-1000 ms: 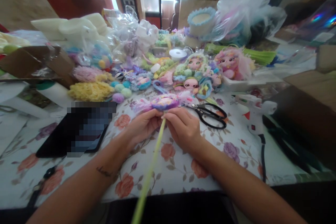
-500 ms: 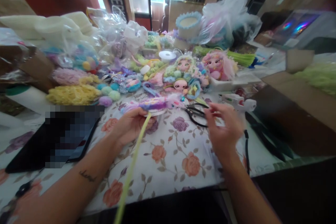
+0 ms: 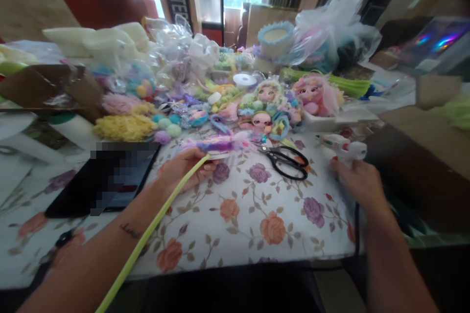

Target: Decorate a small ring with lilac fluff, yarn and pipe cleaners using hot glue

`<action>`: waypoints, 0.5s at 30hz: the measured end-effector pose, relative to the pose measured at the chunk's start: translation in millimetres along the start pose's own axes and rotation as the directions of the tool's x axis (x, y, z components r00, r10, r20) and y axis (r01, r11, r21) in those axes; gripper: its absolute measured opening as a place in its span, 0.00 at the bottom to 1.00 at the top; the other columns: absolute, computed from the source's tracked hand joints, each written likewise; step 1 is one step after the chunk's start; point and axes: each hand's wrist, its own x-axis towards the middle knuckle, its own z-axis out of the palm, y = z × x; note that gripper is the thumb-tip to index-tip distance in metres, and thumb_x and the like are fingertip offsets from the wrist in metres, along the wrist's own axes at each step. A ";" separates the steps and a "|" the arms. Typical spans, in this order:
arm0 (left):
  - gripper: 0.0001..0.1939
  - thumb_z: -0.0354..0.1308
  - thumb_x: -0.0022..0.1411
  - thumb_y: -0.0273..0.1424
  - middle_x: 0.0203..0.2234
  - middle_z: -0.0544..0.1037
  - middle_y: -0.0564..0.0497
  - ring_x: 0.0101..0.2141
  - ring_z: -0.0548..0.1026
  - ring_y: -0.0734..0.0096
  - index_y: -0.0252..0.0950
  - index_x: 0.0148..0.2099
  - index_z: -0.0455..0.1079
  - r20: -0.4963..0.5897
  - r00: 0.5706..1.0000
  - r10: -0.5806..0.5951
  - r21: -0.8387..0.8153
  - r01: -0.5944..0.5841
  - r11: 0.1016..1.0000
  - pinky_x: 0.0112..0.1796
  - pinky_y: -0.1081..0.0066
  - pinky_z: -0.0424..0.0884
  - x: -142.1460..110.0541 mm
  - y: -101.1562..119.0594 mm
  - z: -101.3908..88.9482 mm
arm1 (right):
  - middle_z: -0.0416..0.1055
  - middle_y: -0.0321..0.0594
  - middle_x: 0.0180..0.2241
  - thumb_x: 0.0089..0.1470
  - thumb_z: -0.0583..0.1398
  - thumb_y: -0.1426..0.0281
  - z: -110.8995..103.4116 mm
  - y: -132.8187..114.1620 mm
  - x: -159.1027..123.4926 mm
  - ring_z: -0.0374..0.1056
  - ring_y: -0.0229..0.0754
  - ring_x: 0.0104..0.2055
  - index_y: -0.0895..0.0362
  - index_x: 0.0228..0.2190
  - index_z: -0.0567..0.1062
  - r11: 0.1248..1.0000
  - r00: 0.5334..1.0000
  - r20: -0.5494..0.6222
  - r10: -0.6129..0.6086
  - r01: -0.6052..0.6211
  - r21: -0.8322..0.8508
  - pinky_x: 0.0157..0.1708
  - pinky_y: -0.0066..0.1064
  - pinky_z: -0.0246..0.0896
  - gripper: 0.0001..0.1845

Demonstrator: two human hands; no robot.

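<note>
Long, perhaps fuzzy yellow-green strip (image 3: 127,269)

The white tablecloth (image 3: 253,200) carries a print of orange and purple roses with grey-brown leaves. The strip (image 3: 157,219) is plain yellow-green; the decorated piece (image 3: 223,143) mixes purple and pink, perhaps with turquoise, though blur muddies it. The scissors (image 3: 274,157) have black handles; the glue gun (image 3: 356,150) is white with red.
</note>
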 end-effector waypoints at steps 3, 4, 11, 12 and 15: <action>0.09 0.56 0.49 0.23 0.25 0.77 0.42 0.21 0.68 0.75 0.29 0.32 0.76 -0.023 0.999 0.031 -0.001 -0.031 1.000 0.21 0.79 0.67 1.0 1.1 -3.6 | 0.66 0.39 0.12 0.47 0.66 0.60 -2.1 -35.2 -18.6 0.63 0.41 0.16 0.52 0.14 0.73 0.959 0.971 0.090 0.219 -0.232 0.166 0.17 0.33 0.52 0.17; 0.08 0.56 0.49 0.23 0.25 0.76 0.42 0.21 0.68 0.75 0.29 0.32 0.76 -0.030 0.999 0.033 0.008 -0.033 0.999 0.21 0.79 0.68 1.5 1.2 -3.8 | 0.69 0.38 0.14 0.50 0.64 0.58 -3.0 -51.8 -28.4 0.64 0.41 0.16 0.54 0.22 0.78 0.901 0.950 0.172 0.260 -0.303 0.310 0.16 0.32 0.53 0.14; 0.12 0.55 0.47 0.21 0.23 0.77 0.44 0.21 0.71 0.74 0.28 0.35 0.76 -0.115 0.989 0.093 0.074 -0.085 0.994 0.23 0.78 0.70 0.9 2.2 3.2 | 0.70 0.35 0.16 0.50 0.65 0.60 22.1 -146.3 -76.7 0.56 0.33 0.12 0.58 0.36 0.80 0.594 0.621 0.783 0.041 -0.645 0.481 0.11 0.25 0.43 0.16; 0.13 0.55 0.47 0.20 0.23 0.77 0.44 0.21 0.72 0.74 0.28 0.35 0.76 -0.135 0.985 0.104 0.078 -0.094 0.992 0.24 0.78 0.71 0.4 2.6 3.7 | 0.70 0.35 0.15 0.50 0.65 0.60 29.0 -150.3 -78.0 0.57 0.33 0.13 0.59 0.35 0.80 0.609 0.596 0.803 0.005 -0.639 0.471 0.12 0.25 0.45 0.16; 0.11 0.55 0.49 0.21 0.23 0.76 0.45 0.20 0.71 0.75 0.27 0.35 0.76 -0.148 0.986 0.080 0.068 -0.071 0.995 0.23 0.79 0.71 -0.6 4.1 3.6 | 0.69 0.34 0.14 0.49 0.65 0.59 45.1 -151.7 -80.9 0.58 0.33 0.14 0.60 0.36 0.81 0.641 0.552 0.833 -0.042 -0.624 0.446 0.14 0.25 0.51 0.17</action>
